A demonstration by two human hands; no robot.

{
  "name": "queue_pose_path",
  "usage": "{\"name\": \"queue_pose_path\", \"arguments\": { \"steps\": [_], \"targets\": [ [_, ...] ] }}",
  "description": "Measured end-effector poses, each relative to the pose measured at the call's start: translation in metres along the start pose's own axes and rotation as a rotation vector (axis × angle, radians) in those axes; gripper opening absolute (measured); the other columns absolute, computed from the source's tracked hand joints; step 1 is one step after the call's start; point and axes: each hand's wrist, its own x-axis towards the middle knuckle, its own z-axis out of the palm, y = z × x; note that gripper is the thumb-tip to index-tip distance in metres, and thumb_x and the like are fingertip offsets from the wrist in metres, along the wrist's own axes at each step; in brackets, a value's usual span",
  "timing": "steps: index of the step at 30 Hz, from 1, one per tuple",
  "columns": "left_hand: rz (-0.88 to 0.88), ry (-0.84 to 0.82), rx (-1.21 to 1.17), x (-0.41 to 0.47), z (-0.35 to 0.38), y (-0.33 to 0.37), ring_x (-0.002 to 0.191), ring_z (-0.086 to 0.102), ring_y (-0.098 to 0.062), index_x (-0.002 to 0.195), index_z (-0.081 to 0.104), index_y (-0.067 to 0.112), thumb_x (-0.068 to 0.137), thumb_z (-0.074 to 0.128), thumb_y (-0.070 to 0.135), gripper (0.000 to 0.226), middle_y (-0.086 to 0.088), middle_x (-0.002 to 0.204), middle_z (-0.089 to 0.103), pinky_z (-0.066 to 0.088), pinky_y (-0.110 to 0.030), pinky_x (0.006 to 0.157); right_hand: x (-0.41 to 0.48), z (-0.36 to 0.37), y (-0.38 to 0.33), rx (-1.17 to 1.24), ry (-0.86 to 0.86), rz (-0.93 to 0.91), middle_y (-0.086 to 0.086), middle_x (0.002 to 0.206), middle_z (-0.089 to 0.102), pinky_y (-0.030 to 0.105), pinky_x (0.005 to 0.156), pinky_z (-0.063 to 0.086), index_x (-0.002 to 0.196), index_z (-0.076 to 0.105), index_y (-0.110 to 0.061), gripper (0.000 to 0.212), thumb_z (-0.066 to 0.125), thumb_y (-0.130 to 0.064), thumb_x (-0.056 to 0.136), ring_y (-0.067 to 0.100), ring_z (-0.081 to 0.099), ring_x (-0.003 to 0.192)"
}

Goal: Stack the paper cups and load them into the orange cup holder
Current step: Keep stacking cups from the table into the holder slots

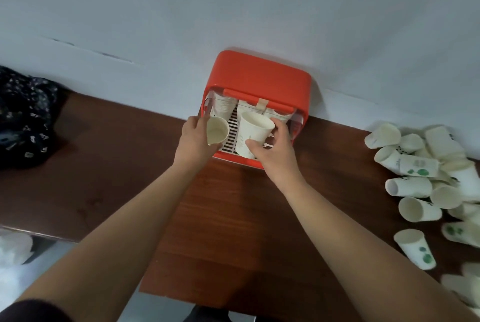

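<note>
Grips the right cup (253, 136) in the right hand (272, 151), thumb on the near side and fingers curled round the far side by the rim, mouth up, low in the open front of the orange cup holder (257, 77), over its white slatted tray (232, 137). Holds the left cup (217, 134) in the left hand (193, 137), fingers wrapped behind it, mouth tipped toward the camera, at the holder's left front edge, just beside the right cup. Farther back inside the holder, under the orange top, more cups (224, 108); hard to tell how many. Holder on the brown table (220, 217), back against the pale wall (233, 10). Along the table's right end, well apart from the holder, a loose pile of paper cups (428, 181) lying on their sides, some with green marks. At the left end, a dark patterned cloth (23, 119).
</note>
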Motion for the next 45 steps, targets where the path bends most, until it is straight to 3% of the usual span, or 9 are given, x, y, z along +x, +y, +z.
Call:
{"name": "queue_pose_path", "arguments": {
  "steps": [6,12,14,17,25,30,36,41,45],
  "targets": [
    [-0.040,-0.131,0.014,0.006,-0.002,-0.016,0.132,0.038,-0.031,0.153,0.033,0.025,0.079,0.082,0.033,0.089,-0.011,0.135,0.043,0.046,-0.052,0.102,0.016,0.020,-0.007,0.047,-0.012,-0.086,-0.022,0.124,0.051,0.010,0.080,0.050,0.144,0.040,-0.024,0.072,0.078,-0.019,0.084,0.001,0.054,0.116],
    [0.026,0.007,-0.138,-0.002,-0.024,-0.025,0.115,0.054,-0.009,0.132,0.060,0.022,0.099,0.056,0.033,0.035,0.005,0.123,0.061,0.048,-0.025,0.091,0.028,0.051,-0.004,-0.031,-0.052,-0.182,-0.012,0.142,0.049,0.040,0.108,0.048,0.142,0.040,-0.028,0.075,0.082,-0.024,0.080,0.011,0.048,0.132],
    [-0.061,0.055,-0.347,-0.007,-0.035,-0.019,0.105,0.060,0.003,0.134,0.059,0.022,0.101,0.055,0.037,0.036,0.019,0.116,0.062,0.044,-0.012,0.084,0.030,0.059,-0.001,-0.078,-0.067,-0.196,-0.009,0.143,0.048,0.040,0.111,0.046,0.143,0.038,-0.027,0.075,0.081,-0.022,0.081,0.013,0.046,0.134],
    [-0.033,-0.008,-0.527,-0.007,-0.042,-0.015,0.111,0.062,0.004,0.138,0.057,0.026,0.100,0.057,0.044,0.042,0.018,0.124,0.065,0.049,-0.016,0.091,0.034,0.068,0.002,-0.159,-0.085,-0.217,-0.007,0.144,0.049,0.033,0.110,0.045,0.145,0.037,-0.028,0.075,0.080,-0.022,0.084,0.013,0.046,0.134],
    [0.068,-0.017,-0.311,0.001,-0.020,-0.024,0.118,0.059,-0.002,0.143,0.053,0.027,0.094,0.068,0.033,0.051,0.011,0.133,0.062,0.047,-0.020,0.098,0.042,0.077,0.019,-0.219,-0.156,-0.176,-0.009,0.137,0.055,0.038,0.108,0.047,0.143,0.045,-0.027,0.064,0.077,-0.026,0.087,0.009,0.050,0.127],
    [0.066,-0.010,-0.176,0.002,-0.006,-0.031,0.113,0.054,-0.007,0.144,0.052,0.018,0.096,0.067,0.022,0.051,-0.001,0.135,0.056,0.038,-0.011,0.089,0.046,0.076,0.029,-0.288,-0.216,-0.120,-0.005,0.129,0.062,0.038,0.103,0.050,0.143,0.049,-0.025,0.059,0.074,-0.027,0.090,0.012,0.057,0.119],
    [-0.015,-0.007,-0.161,0.003,-0.012,-0.029,0.104,0.055,-0.002,0.141,0.055,0.017,0.098,0.062,0.024,0.045,0.004,0.126,0.059,0.036,-0.002,0.075,0.049,0.077,0.024,-0.338,-0.227,-0.066,0.001,0.140,0.056,0.023,0.095,0.038,0.149,0.041,-0.018,0.065,0.071,-0.027,0.092,0.018,0.053,0.127],
    [-0.154,0.066,-0.221,-0.020,-0.019,-0.020,0.095,0.058,-0.004,0.129,0.059,0.014,0.096,0.063,0.026,0.036,0.003,0.119,0.058,0.041,-0.009,0.075,0.023,0.031,0.024,-0.353,-0.215,0.005,-0.001,0.143,0.053,0.031,0.106,0.043,0.145,0.045,-0.012,0.062,0.067,-0.039,0.094,0.014,0.051,0.129],
    [-0.101,-0.054,-0.097,-0.039,-0.016,-0.007,0.100,0.057,-0.010,0.126,0.061,0.014,0.094,0.062,0.023,0.033,-0.001,0.117,0.057,0.042,-0.024,0.088,-0.013,-0.052,0.052,-0.493,-0.153,0.043,-0.007,0.136,0.054,0.024,0.097,0.042,0.141,0.051,-0.018,0.055,0.068,-0.038,0.093,0.007,0.053,0.121]
  ]
}}
